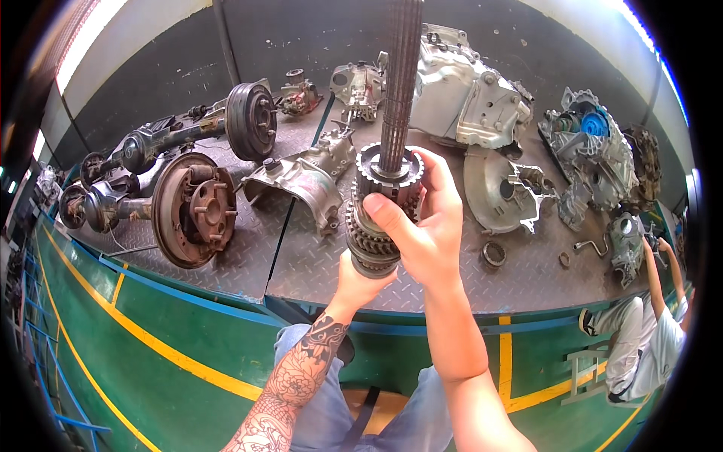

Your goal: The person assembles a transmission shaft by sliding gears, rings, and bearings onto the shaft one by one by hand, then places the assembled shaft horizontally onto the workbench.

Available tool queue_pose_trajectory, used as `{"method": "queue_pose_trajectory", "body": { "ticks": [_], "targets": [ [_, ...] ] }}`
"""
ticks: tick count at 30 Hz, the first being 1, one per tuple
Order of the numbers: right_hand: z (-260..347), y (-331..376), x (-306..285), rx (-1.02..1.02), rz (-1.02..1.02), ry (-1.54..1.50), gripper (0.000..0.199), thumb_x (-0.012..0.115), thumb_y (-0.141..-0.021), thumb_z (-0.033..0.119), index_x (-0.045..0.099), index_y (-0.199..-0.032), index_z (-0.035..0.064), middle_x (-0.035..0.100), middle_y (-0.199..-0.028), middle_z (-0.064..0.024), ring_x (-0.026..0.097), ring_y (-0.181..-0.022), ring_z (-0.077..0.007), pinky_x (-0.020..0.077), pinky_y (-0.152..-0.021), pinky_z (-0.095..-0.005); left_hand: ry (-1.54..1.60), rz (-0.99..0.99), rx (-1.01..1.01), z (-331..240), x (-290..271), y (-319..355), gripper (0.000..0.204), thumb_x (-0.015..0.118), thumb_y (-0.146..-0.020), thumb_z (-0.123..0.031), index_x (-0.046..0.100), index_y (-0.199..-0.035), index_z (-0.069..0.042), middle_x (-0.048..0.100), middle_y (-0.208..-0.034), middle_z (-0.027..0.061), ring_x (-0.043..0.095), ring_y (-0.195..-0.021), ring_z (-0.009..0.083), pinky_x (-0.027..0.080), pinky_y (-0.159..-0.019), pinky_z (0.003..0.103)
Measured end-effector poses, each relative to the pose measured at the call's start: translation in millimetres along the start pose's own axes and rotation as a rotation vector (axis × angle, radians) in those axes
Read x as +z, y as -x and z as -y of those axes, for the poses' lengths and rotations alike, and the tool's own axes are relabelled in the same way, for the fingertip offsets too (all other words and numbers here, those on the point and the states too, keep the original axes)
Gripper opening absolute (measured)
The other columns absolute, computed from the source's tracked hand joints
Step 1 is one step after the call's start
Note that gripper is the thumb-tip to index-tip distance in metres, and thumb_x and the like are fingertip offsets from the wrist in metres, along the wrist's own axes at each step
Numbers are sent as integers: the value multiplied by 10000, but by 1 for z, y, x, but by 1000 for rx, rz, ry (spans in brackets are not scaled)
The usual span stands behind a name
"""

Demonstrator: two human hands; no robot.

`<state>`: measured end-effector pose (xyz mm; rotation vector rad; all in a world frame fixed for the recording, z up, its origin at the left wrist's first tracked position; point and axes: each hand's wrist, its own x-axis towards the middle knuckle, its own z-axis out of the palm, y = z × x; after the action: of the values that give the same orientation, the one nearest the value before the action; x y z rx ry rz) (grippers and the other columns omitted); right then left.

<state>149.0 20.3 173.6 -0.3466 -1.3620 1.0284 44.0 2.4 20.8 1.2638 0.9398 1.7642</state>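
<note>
- My right hand (422,226) is wrapped round the upper part of the grey steel gear cluster on a long splined shaft (384,203), thumb across the front, fingers curled behind the toothed ring.
- My left hand (360,282) is cupped under the bottom end of the gear stack, taking the weight; fingers mostly hidden behind the gears, so I can't tell exactly how tightly they close.
- Shaft sits between both hands, held in the air in front of me, above the near edge of the dark checker-plate tabletop (316,264).
- Long axis runs nearly straight up, splined end rising out of the top of the frame; gear stack at the lower end. Right hand is higher on it, left hand is lower and nearer my body.
- Beyond it on the tabletop: rusty brown brake drum on an axle (192,207) to the left, small aluminium housing (297,184) just left of the shaft, big silver gearbox casing (467,90) behind, open bell-shaped casing (501,188) to the right.
- Small bearing ring (494,253) lies right of my right hand (apart from it).
- Another person sitting (648,331) at far right, well away from my hands.
- Nothing stands between the hands and the shaft.
</note>
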Motion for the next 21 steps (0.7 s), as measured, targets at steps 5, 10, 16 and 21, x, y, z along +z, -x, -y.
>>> {"method": "queue_pose_trajectory", "body": {
  "ticks": [5,10,16,21],
  "targets": [
    [3,-3,-3,-2,12,-11,575,893,-814,172,608,-1264,-47,750,-1075,-97,657,-1058,-165,496,-1001,-344,2,21,16,-1,0,-1,385,846,-751,-29,720,-1113,8,765,-1024,56,715,-933,141,580,-844,327],
    [-7,-3,-5,-5,-10,18,580,902,-813,213,600,-1237,-44,748,-1046,-97,651,-1029,-166,477,-1018,-363,7,-7,1,0,4,1,384,846,-751,-30,720,-1112,3,764,-1021,54,713,-931,139,579,-845,324],
    [-2,0,-4,-28,-17,76,595,909,-810,209,581,-1233,-50,750,-1043,-101,674,-987,-158,493,-983,-354,-29,-20,26,-2,3,2,391,847,-756,-30,717,-1124,2,762,-1030,54,712,-941,142,577,-857,323],
    [-3,2,1,28,0,-86,561,880,-849,191,580,-1254,-58,749,-1051,-106,692,-961,-145,545,-909,-322,43,3,-7,-3,0,1,401,853,-769,-35,710,-1142,3,756,-1061,61,710,-960,147,574,-870,324]
  ]
}}
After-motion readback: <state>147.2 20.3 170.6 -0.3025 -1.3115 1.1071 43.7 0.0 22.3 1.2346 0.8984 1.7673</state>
